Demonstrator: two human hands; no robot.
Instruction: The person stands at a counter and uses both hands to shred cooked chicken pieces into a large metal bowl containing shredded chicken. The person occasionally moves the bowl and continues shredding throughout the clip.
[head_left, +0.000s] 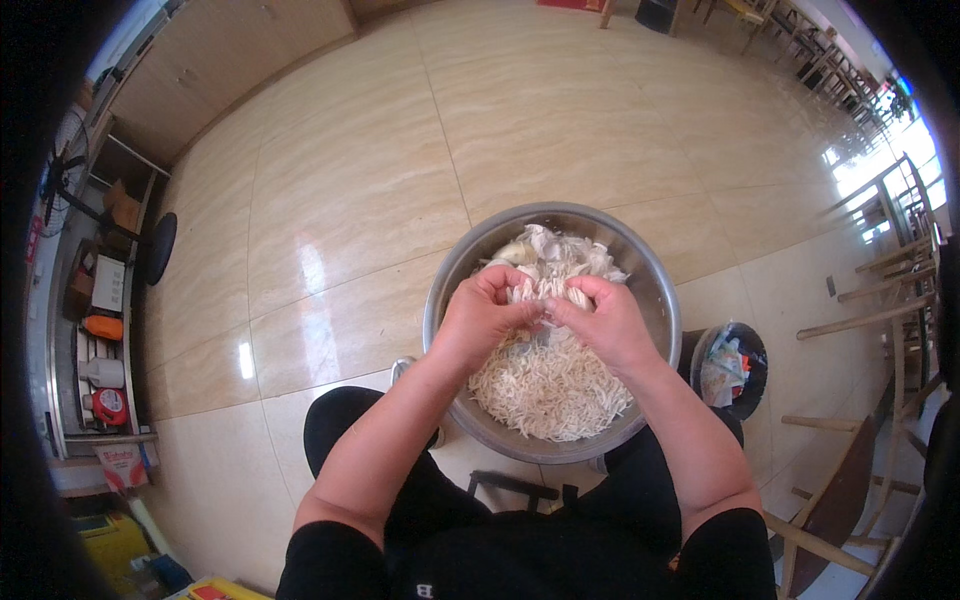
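A wide stainless steel basin (664, 300) stands before me between my knees. In its near half lies a heap of finely shredded pale meat (551, 394), which looks like chicken. Larger whitish pieces of meat (551, 244) lie against the far wall. Over the middle of the basin, my left hand (495, 304) and my right hand (604, 307) pinch a fibrous white piece of meat (553, 289) between thumbs and fingers. Both thumbs are close together at its near edge. The fingers hide part of the piece.
A lined trash bin (731, 371) with wrappers stands right of the basin. Wooden chairs (862, 322) line the right side. At left are a pedestal fan (157, 247) and a shelf with an orange item (103, 327) and a red container (109, 406). Wooden cabinets (225, 60) stand farther off.
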